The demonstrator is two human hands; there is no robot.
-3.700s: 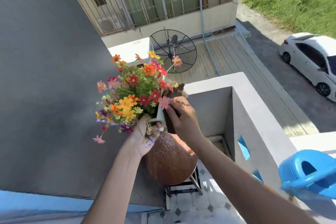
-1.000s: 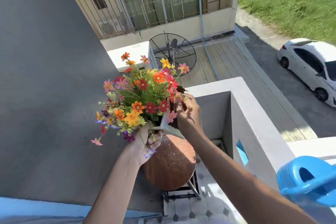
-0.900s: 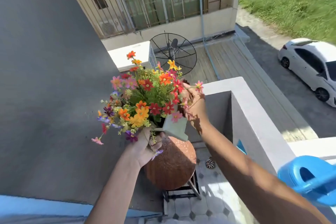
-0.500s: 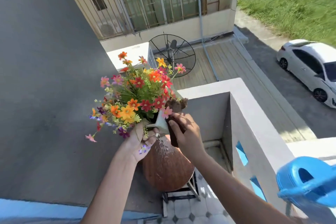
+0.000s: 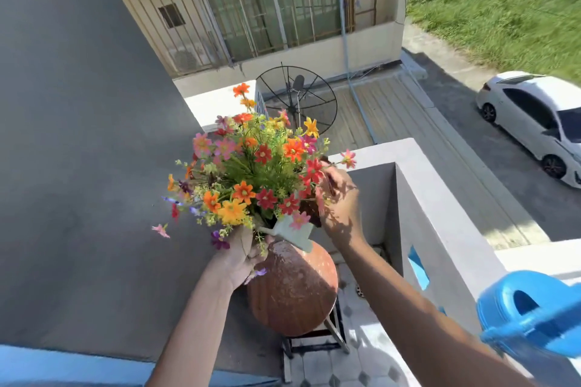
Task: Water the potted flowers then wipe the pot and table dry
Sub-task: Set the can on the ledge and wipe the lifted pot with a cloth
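Holding the flowers above the round worktop, our left hand keeps a closed grip on the pale pot. Our right hand pinches stems at the bouquet's right side. A blue watering can stands on the ledge, well apart.

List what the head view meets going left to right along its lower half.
Grey wall → left hand → round table → parapet wall → blue watering can.

white car parked on the road, right | black mesh satellite dish on the roof below | barred windows on the beige building beyond | grass top right | grey wall left
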